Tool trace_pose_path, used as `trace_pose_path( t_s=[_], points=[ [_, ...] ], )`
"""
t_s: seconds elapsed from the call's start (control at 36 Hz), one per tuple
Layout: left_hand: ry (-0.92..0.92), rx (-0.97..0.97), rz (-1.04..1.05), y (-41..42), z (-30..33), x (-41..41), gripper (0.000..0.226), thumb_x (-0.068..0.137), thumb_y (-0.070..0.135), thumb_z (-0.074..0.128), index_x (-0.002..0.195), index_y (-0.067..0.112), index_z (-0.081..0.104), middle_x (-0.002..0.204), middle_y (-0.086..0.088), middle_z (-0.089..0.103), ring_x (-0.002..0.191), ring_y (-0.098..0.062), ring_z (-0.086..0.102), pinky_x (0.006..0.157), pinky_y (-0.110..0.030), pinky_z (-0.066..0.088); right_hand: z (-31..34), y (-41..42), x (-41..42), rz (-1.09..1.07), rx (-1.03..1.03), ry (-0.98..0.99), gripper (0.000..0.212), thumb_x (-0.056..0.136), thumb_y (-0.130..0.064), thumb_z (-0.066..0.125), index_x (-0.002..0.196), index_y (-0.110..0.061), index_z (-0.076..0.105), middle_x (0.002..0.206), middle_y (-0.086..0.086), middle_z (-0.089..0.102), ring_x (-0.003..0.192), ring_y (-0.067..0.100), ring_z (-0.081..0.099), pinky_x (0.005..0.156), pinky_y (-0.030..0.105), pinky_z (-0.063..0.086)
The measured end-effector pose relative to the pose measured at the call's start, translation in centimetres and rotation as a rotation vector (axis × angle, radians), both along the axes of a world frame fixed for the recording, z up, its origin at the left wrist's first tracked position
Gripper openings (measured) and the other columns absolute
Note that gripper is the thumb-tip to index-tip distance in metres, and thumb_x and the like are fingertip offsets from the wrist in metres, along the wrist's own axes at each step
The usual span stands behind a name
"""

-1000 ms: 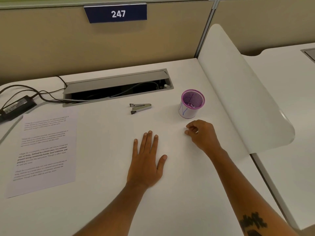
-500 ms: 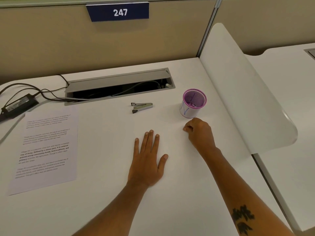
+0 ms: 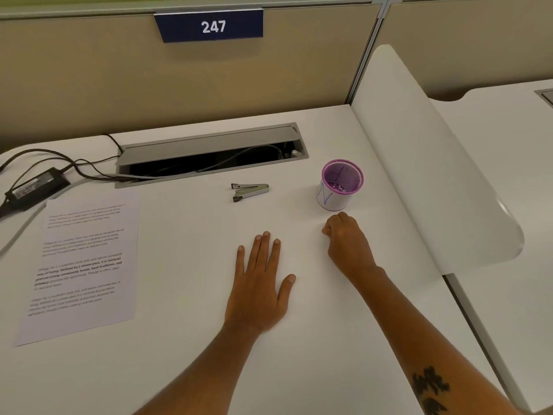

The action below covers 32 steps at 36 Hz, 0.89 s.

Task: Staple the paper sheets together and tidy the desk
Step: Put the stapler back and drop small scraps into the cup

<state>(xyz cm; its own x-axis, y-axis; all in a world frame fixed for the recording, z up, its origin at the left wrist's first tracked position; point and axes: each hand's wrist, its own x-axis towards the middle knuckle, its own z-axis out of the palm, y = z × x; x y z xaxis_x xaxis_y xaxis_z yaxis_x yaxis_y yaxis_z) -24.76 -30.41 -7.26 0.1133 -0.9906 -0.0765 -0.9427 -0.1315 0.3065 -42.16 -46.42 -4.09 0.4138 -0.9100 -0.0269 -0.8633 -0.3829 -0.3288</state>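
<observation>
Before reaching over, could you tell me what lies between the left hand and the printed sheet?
Nothing: the head view shows bare desk between left hand and printed sheet.

A blue sign (image 3: 209,26) on the far partition reads "247" — the printed sheet (image 3: 80,265) at left is too blurred to read.

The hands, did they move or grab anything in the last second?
The right hand curled into a fist and slid slightly toward the purple cup. It grabbed nothing visible. The left hand stayed flat; stapler and paper stayed put.
</observation>
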Motion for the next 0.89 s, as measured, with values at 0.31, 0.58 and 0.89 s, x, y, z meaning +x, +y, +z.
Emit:
trace_pose_path(
  t_s=[0.31, 0.58, 0.89],
  points=[
    [0.004, 0.004, -0.009, 0.1, 0.2, 0.1, 0.077, 0.109, 0.06, 0.02, 0.171, 0.018, 0.001, 0.18, -0.005, -0.009, 0.166, -0.02, -0.013, 0.135, -0.056, 0.004, 6.0, -3.1, -1.6, -0.203, 0.05, -0.281, 0.015, 0.099, -0.005, 0.054, 0.085, -0.005, 0.058, 0.089, 0.008, 0.062, 0.082, 0.026, 0.054, 0.067, 0.028, 0.032],
    [0.011, 0.005, -0.01, 0.1, 0.2, 0.1, 0.077, 0.109, 0.06, 0.019, 0.171, 0.02, -0.001, 0.18, -0.003, -0.01, 0.166, -0.018, -0.014, 0.135, -0.056, 0.004, 10.7, -8.9, 0.5, -0.182, -0.037, -0.291, 0.01, 0.1, -0.01, 0.062, 0.096, -0.005, 0.07, 0.093, 0.005, 0.067, 0.086, 0.02, 0.061, 0.062, 0.012, 0.041],
    [0.016, 0.003, -0.008, 0.0, 0.2, 0.1, 0.077, 0.109, 0.06, 0.019, 0.171, 0.019, 0.0, 0.18, -0.004, -0.009, 0.166, -0.018, -0.013, 0.135, -0.056, 0.004, 10.0, -9.3, 0.1, -0.183, -0.097, -0.317, 0.011, 0.09, -0.002, 0.069, 0.094, -0.008, 0.078, 0.092, 0.007, 0.078, 0.079, 0.015, 0.066, 0.067, 0.008, 0.044]
  ],
)
